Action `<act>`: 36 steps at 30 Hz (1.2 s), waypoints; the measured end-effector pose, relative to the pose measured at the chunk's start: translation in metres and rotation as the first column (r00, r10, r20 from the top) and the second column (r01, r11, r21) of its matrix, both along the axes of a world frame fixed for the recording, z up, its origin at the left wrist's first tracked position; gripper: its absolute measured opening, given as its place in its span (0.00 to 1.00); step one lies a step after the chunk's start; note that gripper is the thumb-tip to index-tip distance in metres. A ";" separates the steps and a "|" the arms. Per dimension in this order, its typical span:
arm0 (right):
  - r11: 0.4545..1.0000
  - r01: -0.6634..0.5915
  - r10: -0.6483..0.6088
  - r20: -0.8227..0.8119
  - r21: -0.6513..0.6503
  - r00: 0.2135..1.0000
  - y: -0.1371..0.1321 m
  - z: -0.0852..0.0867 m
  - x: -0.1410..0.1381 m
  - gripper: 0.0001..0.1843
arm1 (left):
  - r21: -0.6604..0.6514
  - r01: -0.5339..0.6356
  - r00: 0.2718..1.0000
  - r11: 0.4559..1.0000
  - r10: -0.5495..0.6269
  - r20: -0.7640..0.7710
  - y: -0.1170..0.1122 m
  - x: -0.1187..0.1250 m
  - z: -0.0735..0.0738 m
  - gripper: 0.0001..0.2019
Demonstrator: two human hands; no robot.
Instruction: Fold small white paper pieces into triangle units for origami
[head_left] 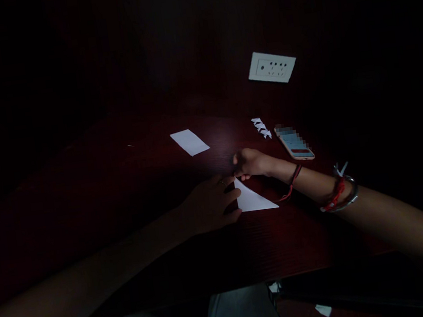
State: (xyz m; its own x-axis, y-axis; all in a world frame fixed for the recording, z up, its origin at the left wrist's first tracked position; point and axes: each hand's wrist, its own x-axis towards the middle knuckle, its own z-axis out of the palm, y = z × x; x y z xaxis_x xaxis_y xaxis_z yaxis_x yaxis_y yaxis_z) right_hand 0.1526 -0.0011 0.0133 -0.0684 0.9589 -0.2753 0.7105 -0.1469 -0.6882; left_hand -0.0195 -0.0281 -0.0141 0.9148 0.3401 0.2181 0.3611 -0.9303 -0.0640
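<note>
A white sheet folded into a triangle (254, 200) lies on the dark red table (122, 191). My left hand (210, 205) rests flat on the triangle's left edge, fingers stretched out and pressing down. My right hand (249, 164) pinches the triangle's top corner, fingers curled together. Red threads and a metal bangle circle my right wrist and forearm.
A white paper rectangle (189, 142) lies further back at the middle. Several small folded paper pieces (261, 127) sit beside a phone (294, 143) with a lit screen at the right. A white socket plate (271, 67) is beyond them. The surroundings are very dark.
</note>
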 end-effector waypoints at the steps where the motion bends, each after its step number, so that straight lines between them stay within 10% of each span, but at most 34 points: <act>1: 1.000 0.000 0.000 -0.005 -0.020 1.000 0.000 0.001 0.000 0.13 | 0.007 -0.004 1.000 1.000 0.004 -0.002 0.000 0.000 0.000 0.16; 36: 0.985 0.053 -0.015 0.226 -0.162 0.974 -0.001 0.027 -0.029 0.08 | 0.045 0.026 0.999 0.999 -0.025 -0.032 0.002 0.007 -0.001 0.18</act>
